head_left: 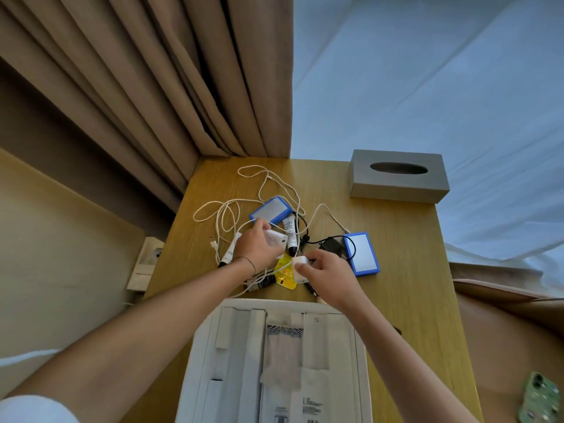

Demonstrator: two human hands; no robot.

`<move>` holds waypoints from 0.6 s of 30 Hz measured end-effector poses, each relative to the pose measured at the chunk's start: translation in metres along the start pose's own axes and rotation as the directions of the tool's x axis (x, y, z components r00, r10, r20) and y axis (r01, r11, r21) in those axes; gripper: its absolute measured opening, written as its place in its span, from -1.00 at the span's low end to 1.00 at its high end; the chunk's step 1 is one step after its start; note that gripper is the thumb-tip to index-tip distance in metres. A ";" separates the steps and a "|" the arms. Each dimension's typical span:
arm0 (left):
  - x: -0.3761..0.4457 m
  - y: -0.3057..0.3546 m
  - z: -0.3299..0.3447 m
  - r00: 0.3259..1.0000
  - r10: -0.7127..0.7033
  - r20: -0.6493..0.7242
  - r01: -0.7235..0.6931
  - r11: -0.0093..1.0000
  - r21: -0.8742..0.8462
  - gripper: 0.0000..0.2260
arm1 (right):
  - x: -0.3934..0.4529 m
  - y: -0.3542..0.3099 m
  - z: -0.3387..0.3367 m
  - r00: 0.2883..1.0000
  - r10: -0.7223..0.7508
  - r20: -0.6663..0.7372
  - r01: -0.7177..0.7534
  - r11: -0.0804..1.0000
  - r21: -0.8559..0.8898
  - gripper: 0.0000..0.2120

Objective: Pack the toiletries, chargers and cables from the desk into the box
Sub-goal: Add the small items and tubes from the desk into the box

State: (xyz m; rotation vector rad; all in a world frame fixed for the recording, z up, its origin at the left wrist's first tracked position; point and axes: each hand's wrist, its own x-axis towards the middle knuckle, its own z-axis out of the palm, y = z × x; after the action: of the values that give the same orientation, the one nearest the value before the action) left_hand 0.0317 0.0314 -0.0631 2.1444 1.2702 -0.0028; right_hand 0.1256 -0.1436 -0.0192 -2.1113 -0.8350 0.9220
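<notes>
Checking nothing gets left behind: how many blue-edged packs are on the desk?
2: one blue-edged pack beyond the left hand, another right of the right hand. None seems hidden.

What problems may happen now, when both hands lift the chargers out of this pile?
The white cables loop across the pile, so the charger in the left hand may drag a tube or a blue-edged drive along. The charger in the right hand may catch on the black cable.
</notes>
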 end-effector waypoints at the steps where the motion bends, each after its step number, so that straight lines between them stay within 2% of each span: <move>1: -0.004 0.001 -0.007 1.000 -0.001 -0.011 0.000 0.997 -0.079 -0.54 | -0.004 -0.002 -0.001 1.000 -0.006 -0.005 0.006 1.000 0.011 -0.70; 5: -0.027 0.008 -0.036 1.000 -0.004 -0.017 -0.003 0.921 -0.389 -0.42 | -0.026 -0.014 0.001 1.000 -0.021 0.023 0.019 0.996 0.088 -0.71; 8: -0.055 0.007 -0.061 1.000 0.008 -0.003 -0.008 0.850 -0.527 -0.31 | -0.047 -0.026 0.009 0.994 -0.050 0.097 0.042 0.996 0.080 -0.74; 15: -0.127 -0.018 -0.099 0.997 0.075 0.013 -0.048 0.744 -0.666 -0.53 | -0.087 -0.041 0.044 0.952 -0.097 0.289 0.087 0.995 0.048 -0.76; 18: -0.149 -0.034 -0.108 0.997 0.081 -0.021 -0.073 0.718 -0.692 -0.58 | -0.095 -0.037 0.070 0.931 -0.050 0.361 0.053 0.999 0.001 -0.72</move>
State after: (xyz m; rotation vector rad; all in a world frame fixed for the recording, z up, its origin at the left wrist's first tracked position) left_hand -0.1074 -0.0189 0.0515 1.5212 0.9554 0.4355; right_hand 0.0081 -0.1722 0.0064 -1.9437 -1.0722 1.3039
